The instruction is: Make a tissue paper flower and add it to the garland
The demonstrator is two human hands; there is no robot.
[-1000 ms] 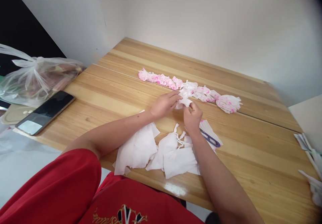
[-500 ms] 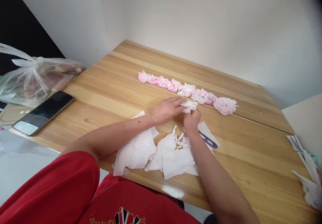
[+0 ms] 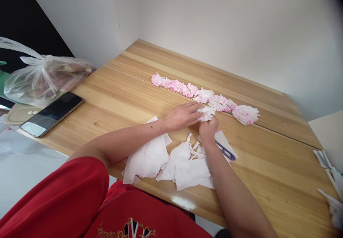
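Between my hands is a white ruffled tissue-paper flower (image 3: 207,113). My left hand (image 3: 183,116) has its fingers closed on the flower's left side. From below, my right hand (image 3: 209,131) grips its base in a fist. Just beyond lies a row of pink-and-white paper flowers (image 3: 182,87), ending at the right in a larger one (image 3: 245,114). White tissue sheets (image 3: 147,157) and more cut pieces (image 3: 191,170) are spread in front of me, partly under my left forearm. A purple-handled cutter (image 3: 226,150) rests by my right wrist on a pink-edged paper piece (image 3: 221,138).
A dark-screened phone (image 3: 53,113) lies at the table's left edge, over a beige object (image 3: 21,113). Behind it sits a knotted clear plastic bag (image 3: 48,77). White paper strips (image 3: 328,166) are at the far right edge. Walls border the wooden table (image 3: 273,159) behind.
The whole view has shifted slightly, so things appear a little farther right. Both hands stay on the white flower; its ruffles look slightly more spread.
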